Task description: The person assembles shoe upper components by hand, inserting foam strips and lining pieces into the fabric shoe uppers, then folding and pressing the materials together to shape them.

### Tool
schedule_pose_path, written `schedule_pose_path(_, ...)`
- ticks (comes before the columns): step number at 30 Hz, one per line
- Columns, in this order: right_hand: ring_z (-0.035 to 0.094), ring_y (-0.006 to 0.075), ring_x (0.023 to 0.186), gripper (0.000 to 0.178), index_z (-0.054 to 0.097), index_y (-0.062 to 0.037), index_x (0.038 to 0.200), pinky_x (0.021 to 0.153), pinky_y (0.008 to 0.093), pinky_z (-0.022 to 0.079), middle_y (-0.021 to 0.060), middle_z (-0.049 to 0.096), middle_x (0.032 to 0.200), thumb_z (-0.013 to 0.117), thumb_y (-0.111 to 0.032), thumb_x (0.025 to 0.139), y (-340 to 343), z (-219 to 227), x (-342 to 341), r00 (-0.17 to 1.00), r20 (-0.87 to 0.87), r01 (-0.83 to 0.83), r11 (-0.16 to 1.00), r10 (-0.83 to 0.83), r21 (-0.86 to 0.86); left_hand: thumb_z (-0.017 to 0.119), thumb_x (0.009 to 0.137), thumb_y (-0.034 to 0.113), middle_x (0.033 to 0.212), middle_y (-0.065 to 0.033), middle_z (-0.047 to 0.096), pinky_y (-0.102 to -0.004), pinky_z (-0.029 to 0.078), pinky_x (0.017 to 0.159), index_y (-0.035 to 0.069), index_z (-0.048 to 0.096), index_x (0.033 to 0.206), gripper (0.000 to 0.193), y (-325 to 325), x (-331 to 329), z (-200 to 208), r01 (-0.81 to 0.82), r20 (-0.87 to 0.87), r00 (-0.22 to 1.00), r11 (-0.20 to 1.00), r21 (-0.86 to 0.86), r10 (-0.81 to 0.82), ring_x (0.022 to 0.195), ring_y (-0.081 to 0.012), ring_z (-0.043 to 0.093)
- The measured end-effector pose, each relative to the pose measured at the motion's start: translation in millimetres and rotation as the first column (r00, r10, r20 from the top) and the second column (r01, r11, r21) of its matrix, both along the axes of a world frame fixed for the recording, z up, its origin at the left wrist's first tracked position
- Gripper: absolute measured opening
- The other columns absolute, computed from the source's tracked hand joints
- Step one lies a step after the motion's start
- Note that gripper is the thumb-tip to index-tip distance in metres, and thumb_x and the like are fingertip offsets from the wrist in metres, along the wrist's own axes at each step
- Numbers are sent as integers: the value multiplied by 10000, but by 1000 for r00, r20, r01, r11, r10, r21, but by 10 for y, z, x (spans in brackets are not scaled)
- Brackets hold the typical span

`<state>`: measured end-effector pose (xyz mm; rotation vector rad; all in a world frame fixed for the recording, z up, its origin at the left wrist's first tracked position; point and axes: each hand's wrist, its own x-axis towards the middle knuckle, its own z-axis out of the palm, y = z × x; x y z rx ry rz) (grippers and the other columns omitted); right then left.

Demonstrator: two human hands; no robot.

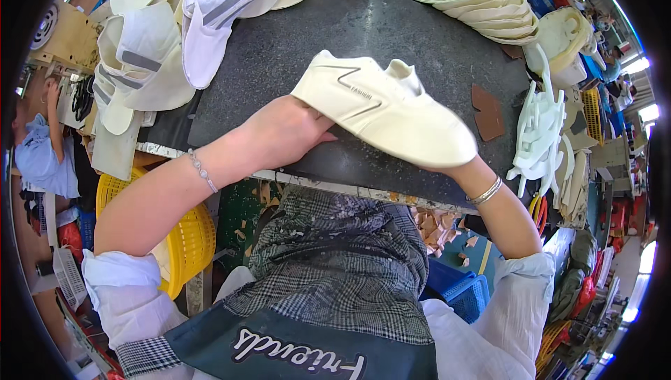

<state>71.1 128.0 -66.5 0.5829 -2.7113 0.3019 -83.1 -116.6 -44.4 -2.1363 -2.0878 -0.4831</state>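
A cream shoe upper [391, 111] with dark line trim on its side is held tilted above the dark tabletop [279, 48]. Its toe points right and its heel end points left. My left hand [286, 132] is closed on the lower edge near the heel, fingers curled under. My right hand [453, 169] reaches up behind the toe; the shoe upper covers its fingers, so their grip does not show. Right of the toe, a brown cut piece [487, 112] lies flat on the tabletop.
White shoe uppers with grey stripes [143, 58] line the far left edge. Nested cream uppers [482, 6] lie at the far right, near a white plastic rack [538, 128]. Below the table stand a yellow basket [192, 240] and a blue basket [468, 296]. Brown scraps [435, 230] litter the floor.
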Motion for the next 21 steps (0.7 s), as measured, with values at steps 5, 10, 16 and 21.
schedule_pose_path(5, 470, 288, 1276, 520, 470, -86, 1371, 1094, 365, 350, 139, 526, 1351, 623, -196, 886, -141, 239, 249, 984, 167, 82, 993, -66, -89, 649, 836, 213, 1059, -183, 634, -390, 529, 829, 8, 627, 1078, 317, 62, -130, 52, 31, 0, 1000, 999, -22, -31, 963, -326, 632)
schedule_pose_path(10, 508, 368, 1215, 438, 533, 14, 1267, 1047, 402, 397, 216, 541, 1292, 609, -141, 864, -265, 223, 438, 926, 217, 308, 951, -307, 34, 607, 818, 155, 1191, -191, 600, -402, 460, 962, -37, 631, 1069, 317, 586, 215, 77, -62, -224, 973, 998, 8, 63, 1125, -340, 575)
schedule_pose_path(16, 585, 380, 1068, 492, 512, -4, 1222, 874, 438, 498, 211, 583, 1189, 542, 78, 738, -39, 785, 350, 970, -83, 217, 967, -229, -131, 630, 737, 129, 1300, -244, 541, -416, 403, 1066, -9, 586, 1203, 488, 707, 31, -13, 248, 168, 957, 968, -45, -238, 1256, -359, 493)
schedule_pose_path(21, 609, 339, 1040, 417, 567, -52, 1166, 854, 409, 516, 173, 588, 1217, 590, 38, 759, 180, 355, 350, 932, 23, 362, 932, -361, -35, 714, 777, 336, 1216, -266, 578, -422, 440, 1009, -7, 553, 1203, 570, 898, 326, 91, -93, 259, 961, 995, -29, 98, 1169, -385, 551)
